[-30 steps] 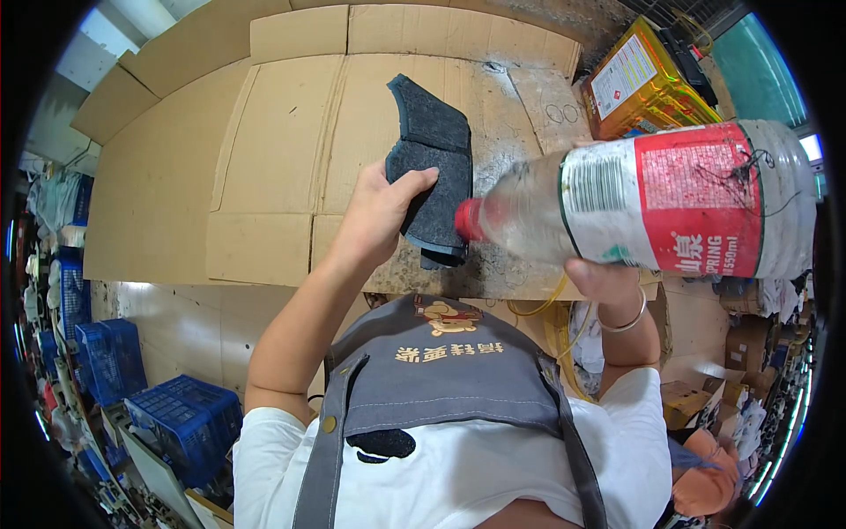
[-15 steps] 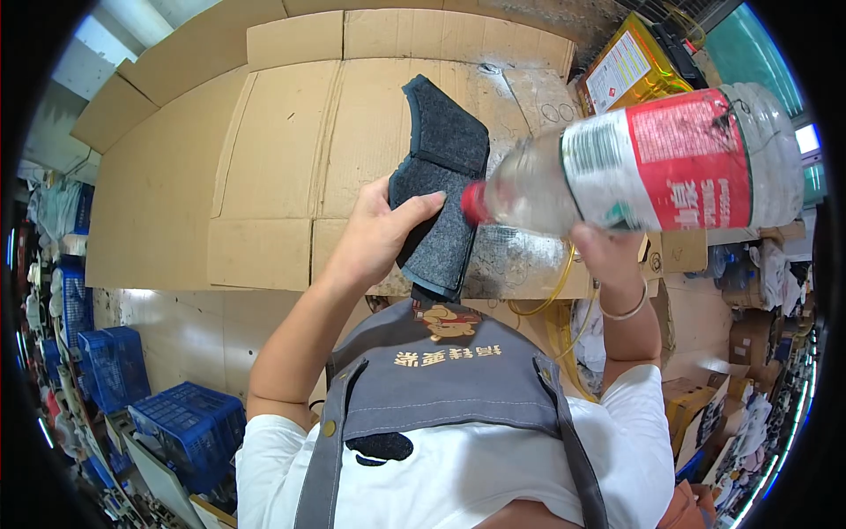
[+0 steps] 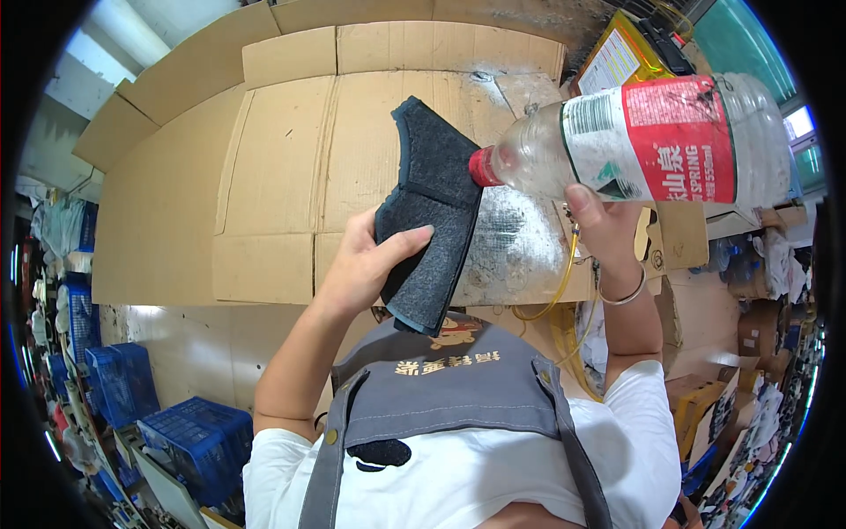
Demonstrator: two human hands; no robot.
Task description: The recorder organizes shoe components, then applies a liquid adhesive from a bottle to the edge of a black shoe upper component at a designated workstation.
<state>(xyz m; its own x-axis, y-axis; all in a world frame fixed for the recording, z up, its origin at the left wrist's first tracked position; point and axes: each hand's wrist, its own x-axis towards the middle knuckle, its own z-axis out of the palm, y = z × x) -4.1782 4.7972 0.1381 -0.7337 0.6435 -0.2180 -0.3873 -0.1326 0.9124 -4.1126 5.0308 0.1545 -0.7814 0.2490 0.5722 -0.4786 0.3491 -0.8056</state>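
Note:
My left hand [image 3: 366, 264] grips a folded dark grey felt piece [image 3: 432, 207] with blue-teal edges, thumb on top and the other fingers hidden beneath. The piece hangs over the front edge of the table, close to my apron. My right hand [image 3: 608, 225] is closed on a clear plastic bottle [image 3: 538, 154] with a red and white label, its thumb against the side. Lying nearly level, the bottle points its red cap [image 3: 482, 167] left, at or just above the felt's right edge; contact is unclear. Under the right hand a small metal fitting shows on a yellow hose [image 3: 564, 286].
Cardboard [image 3: 273, 176] covers the table and rises as a low wall at the back. A whitish stained patch [image 3: 520, 238] lies right of the felt. A yellow metal can [image 3: 621, 57] stands at the back right. Blue crates [image 3: 198, 441] sit on the floor at left.
The felt piece has shifted slightly toward me and left and turned a little. The bottle's cap has moved up along its right edge, and the label has rolled.

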